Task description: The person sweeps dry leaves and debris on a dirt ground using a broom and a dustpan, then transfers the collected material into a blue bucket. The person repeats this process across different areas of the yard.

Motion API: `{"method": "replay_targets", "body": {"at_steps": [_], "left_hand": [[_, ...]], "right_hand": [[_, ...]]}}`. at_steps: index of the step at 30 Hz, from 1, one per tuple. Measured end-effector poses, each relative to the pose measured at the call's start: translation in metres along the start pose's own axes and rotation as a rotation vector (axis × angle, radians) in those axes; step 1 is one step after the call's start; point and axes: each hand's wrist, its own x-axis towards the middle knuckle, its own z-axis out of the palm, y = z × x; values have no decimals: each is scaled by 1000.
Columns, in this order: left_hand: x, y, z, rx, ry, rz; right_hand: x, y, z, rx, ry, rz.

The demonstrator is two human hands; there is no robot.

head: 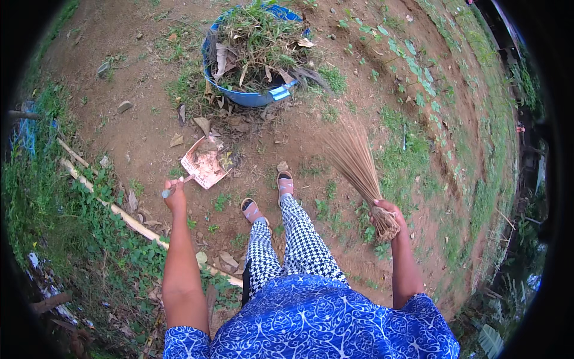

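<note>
My left hand [176,194] grips the handle of a dustpan [207,162], which bears writing along its edge. Dry leaves and dirt lie in its pan, held low over the soil. In my right hand [389,214] is a stick broom [356,164], gripped around its bound end. Its bristles fan out up and to the left, apart from the dustpan. Ahead of me stands a blue plastic tub [251,99], heaped with pulled grass and dry leaves [264,49]. A light blue handle [281,91] shows on the tub's near rim.
A long pale pole [130,220] lies along the weeds [112,256] at left. Stones [125,106] and fallen leaves [176,140] dot the bare soil. Rows of green plants [419,74] grow at right. My shoes [285,183] stand on the soil between the tools.
</note>
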Motion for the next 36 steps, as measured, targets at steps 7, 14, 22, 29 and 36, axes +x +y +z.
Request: {"method": "replay_targets", "body": {"at_steps": [7, 14, 22, 29, 36], "left_hand": [[-8, 3, 4, -156, 20, -117], [-6, 42, 38, -60, 17, -66], [-10, 64, 48, 83, 4, -105], [8, 41, 27, 9, 78, -70], [60, 25, -21, -300, 165, -308]], "right_hand": [[180, -92, -11, -121, 30, -47], [251, -12, 79, -781, -321, -155], [68, -70, 43, -539, -478, 233], [25, -102, -13, -407, -350, 94], [137, -83, 13, -386, -160, 27]]}}
